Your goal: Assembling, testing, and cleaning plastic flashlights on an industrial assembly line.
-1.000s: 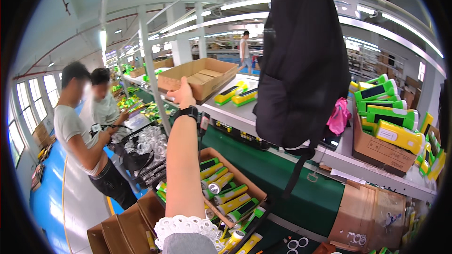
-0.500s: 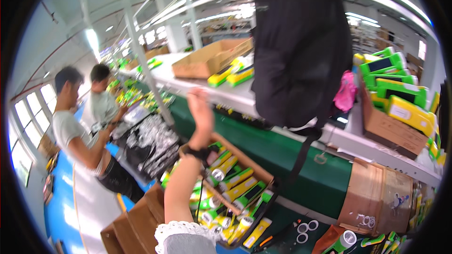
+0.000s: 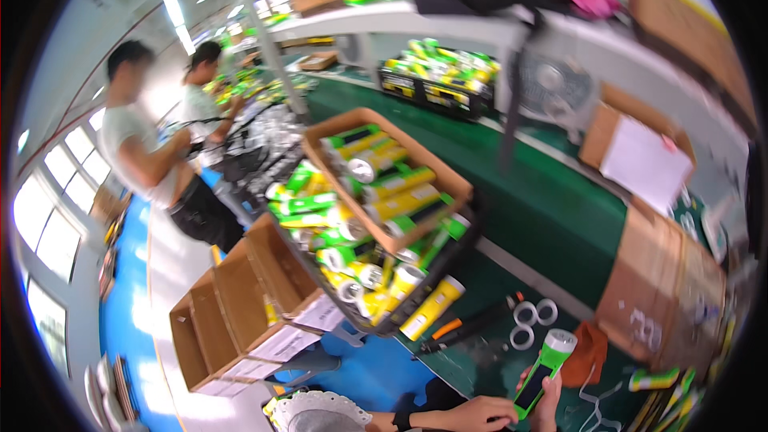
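Note:
A green flashlight (image 3: 538, 384) with a white lens ring and a dark panel on its side is tilted upward near the bottom edge, at the bench's near side. My right hand (image 3: 547, 406) is wrapped round its body. My left hand (image 3: 482, 413), with a dark band at the wrist and a ruffled sleeve, reaches across from the left. Its fingers are bent together at the flashlight's lower end. What the fingertips press on is partly hidden. Beside the flashlight's head lie an orange-brown pouch (image 3: 590, 352) and several white rings (image 3: 524, 314).
A cardboard tray (image 3: 466, 184) of flashlights rests over a dark crate (image 3: 376, 326) holding more. A yellow flashlight (image 3: 432, 309) and orange-handled tools (image 3: 468, 324) lie nearby. A divided carton (image 3: 232, 312) stands left. Two people (image 3: 148, 144) work farther off. A black strap (image 3: 512, 96) hangs over the bench.
My left arm, raised over the tray with its hand spread, has come down to the green flashlight. That flashlight, earlier beside the pouch, is now in my right hand. The view has tilted downward.

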Tool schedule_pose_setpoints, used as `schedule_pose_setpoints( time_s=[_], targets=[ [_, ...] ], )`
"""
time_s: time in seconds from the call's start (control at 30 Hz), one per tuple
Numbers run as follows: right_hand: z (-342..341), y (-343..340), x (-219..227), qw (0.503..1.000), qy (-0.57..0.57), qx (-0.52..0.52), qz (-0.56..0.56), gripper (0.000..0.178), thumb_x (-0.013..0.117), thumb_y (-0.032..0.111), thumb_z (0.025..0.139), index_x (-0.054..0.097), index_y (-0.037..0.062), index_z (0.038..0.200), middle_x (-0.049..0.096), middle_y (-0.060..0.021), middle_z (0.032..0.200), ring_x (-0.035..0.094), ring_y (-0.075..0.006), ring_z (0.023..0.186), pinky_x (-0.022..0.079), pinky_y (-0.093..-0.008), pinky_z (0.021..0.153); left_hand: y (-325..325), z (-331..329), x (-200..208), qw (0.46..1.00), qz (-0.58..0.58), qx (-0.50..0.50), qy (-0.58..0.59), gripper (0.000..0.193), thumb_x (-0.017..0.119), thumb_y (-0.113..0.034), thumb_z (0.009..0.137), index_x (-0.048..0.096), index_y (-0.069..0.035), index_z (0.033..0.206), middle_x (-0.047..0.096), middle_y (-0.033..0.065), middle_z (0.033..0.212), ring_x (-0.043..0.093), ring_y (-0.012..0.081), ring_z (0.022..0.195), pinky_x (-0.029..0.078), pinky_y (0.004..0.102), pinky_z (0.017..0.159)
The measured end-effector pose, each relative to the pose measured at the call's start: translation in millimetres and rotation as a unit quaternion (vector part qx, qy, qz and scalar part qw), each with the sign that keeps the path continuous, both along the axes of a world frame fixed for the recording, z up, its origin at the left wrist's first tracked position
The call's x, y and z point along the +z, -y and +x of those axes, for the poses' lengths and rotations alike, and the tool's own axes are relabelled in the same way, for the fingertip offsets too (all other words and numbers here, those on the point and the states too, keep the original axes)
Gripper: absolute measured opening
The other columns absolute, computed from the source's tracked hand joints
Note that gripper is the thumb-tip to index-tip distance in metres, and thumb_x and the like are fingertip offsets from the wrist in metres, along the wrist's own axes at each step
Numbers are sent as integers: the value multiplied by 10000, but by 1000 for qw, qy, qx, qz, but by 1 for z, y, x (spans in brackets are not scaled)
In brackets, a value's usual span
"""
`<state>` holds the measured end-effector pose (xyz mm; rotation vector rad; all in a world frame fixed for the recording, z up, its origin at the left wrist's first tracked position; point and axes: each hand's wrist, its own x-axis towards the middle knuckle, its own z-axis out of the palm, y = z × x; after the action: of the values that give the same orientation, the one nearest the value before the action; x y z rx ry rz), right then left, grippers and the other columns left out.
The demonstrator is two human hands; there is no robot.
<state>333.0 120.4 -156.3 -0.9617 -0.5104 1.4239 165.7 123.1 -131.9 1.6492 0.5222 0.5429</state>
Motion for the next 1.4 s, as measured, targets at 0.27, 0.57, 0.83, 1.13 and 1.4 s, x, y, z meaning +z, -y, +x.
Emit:
schedule_pose_setpoints(
  time_s=[0.27,0.57,0.83,1.13,1.4],
  targets=[
    [24,72,-39,984,158,-9,87,655,522,248,787,157,70,1301,357,-135,1220,368,-221,1164,333,-345,953,19,63,-85,953,-266,64,131,664,594,-309,840,239,-75,1349,377,72,1282,386,182,1185,353,345,968],
    [-14,145,-32,800,472,-318,189,389,546,109,782,436,22,1145,433,-127,1112,420,-234,1015,320,-340,925,4,107,-25,860,-423,133,251,356,558,-457,806,493,-114,873,544,8,782,550,130,666,461,304,583],
    [-90,177,-43,981,-29,-43,189,387,654,122,775,431,52,1083,490,-24,962,490,-86,880,415,-254,785,43,106,19,869,-395,102,282,336,562,-443,795,489,-121,856,508,-3,736,523,128,633,450,288,568],
    [-104,153,-37,987,118,-3,111,189,655,168,756,547,17,790,542,2,703,512,-62,608,430,-221,527,1,67,12,987,-72,19,145,291,636,-213,799,494,-42,986,558,34,749,558,110,611,462,251,530],
    [-124,85,-36,997,26,31,65,167,607,170,793,518,29,784,521,-4,635,547,-80,619,448,-232,503,-46,46,5,874,446,189,23,426,700,-314,681,504,-86,983,622,126,778,608,317,694,477,378,585]
  ],
)
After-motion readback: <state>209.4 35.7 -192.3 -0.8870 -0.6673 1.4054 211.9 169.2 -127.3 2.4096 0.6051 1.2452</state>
